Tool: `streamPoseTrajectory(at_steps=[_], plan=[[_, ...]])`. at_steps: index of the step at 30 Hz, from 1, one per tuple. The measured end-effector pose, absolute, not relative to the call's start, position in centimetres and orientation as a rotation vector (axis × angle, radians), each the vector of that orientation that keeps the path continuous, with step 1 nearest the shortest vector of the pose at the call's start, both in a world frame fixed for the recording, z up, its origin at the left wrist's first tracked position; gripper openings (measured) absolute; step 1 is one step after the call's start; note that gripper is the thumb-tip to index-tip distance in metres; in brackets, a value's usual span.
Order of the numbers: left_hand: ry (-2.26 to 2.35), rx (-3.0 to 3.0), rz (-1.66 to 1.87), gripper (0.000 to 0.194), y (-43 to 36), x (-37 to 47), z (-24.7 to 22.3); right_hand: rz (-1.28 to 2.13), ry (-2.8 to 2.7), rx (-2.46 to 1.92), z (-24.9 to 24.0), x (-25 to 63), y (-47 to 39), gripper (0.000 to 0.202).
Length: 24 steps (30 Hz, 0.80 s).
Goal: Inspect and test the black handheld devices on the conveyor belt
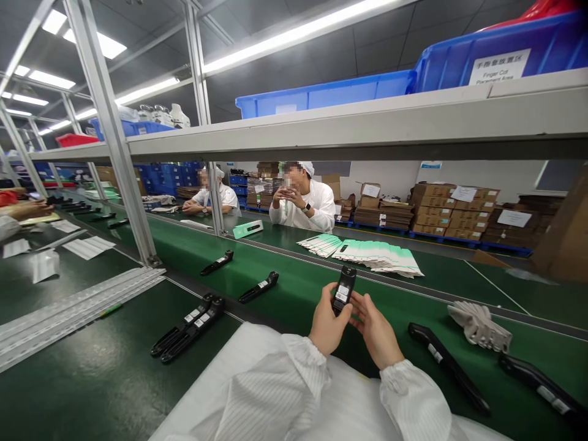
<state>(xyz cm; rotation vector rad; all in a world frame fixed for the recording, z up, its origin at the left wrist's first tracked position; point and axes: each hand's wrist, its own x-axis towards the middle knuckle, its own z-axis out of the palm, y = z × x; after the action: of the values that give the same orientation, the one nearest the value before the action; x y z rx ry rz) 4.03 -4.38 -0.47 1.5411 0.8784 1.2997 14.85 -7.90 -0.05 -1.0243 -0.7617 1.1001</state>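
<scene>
A black handle-shaped device (343, 291) with white labels on its face stands nearly upright in front of me. Its lower end is hidden by my fingers. My left hand (327, 323) is closed around its lower left side, thumb across the front. From the right, my right hand (377, 334) has its fingertips against the device's lower right edge, loosely curled. Two similar black devices (193, 327) lie side by side at the left, partly on the table edge. Another labelled device (448, 366) rests to the right of my hands, with one more (542, 389) beyond it.
More devices (260, 288) lie along the green belt (294, 278). Fanned green-and-white boxes or sleeves (379, 256) lie across it, near a crumpled pale glove-like bundle (480, 324). A shelf (349, 125) with blue bins (326, 95) hangs overhead. Two people in white (316, 205) sit opposite.
</scene>
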Motion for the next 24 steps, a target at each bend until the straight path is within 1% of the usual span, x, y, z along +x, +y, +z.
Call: streamPoseTrajectory(at_steps=[3, 6, 10, 13, 14, 16, 18, 19, 21, 22, 24], plan=[[0.852, 1.627, 1.283, 0.045, -5.2, 4.0, -0.2, 1.123, -0.753, -0.983, 0.2, 14.6, -8.0, 0.045], [0.816, 1.687, 1.254, 0.047, -5.7, 4.2, -0.2, 1.136, -0.745, -0.938, 0.2, 14.6, -8.0, 0.038], [0.795, 1.632, 1.201, 0.038, -4.7, 4.1, -0.6, 1.114, -0.728, -0.930, -0.1, 15.0, -7.8, 0.036], [0.924, 1.663, 1.248, 0.035, -2.3, 2.9, -0.8, 1.109, -0.743, -0.954, -0.2, 15.1, -7.7, 0.038], [0.996, 1.729, 1.269, 0.037, -1.3, 2.1, -0.8, 1.116, -0.748, -0.963, -0.2, 15.1, -7.7, 0.038], [1.212, 1.918, 1.284, 0.046, 0.7, -0.1, -0.7, 1.129, -0.757, -0.979, -0.3, 15.1, -7.8, 0.038], [1.583, 2.033, 1.165, 0.058, 2.4, -2.4, -0.6, 1.141, -0.779, -0.985, -0.4, 15.1, -7.8, 0.037], [1.783, 2.000, 1.055, 0.060, 3.1, -3.5, -0.6, 1.146, -0.790, -0.986, -0.4, 15.1, -7.8, 0.037], [1.986, 1.854, 0.801, 0.056, 3.8, -5.0, -0.7, 1.153, -0.810, -0.986, -0.6, 15.2, -7.8, 0.037], [1.998, 1.791, 0.711, 0.051, 4.0, -5.5, -0.8, 1.154, -0.815, -0.988, -0.7, 15.2, -7.8, 0.037], [1.927, 1.737, 0.642, 0.043, 4.1, -5.7, -1.1, 1.146, -0.816, -0.996, -0.8, 15.2, -7.8, 0.037]])
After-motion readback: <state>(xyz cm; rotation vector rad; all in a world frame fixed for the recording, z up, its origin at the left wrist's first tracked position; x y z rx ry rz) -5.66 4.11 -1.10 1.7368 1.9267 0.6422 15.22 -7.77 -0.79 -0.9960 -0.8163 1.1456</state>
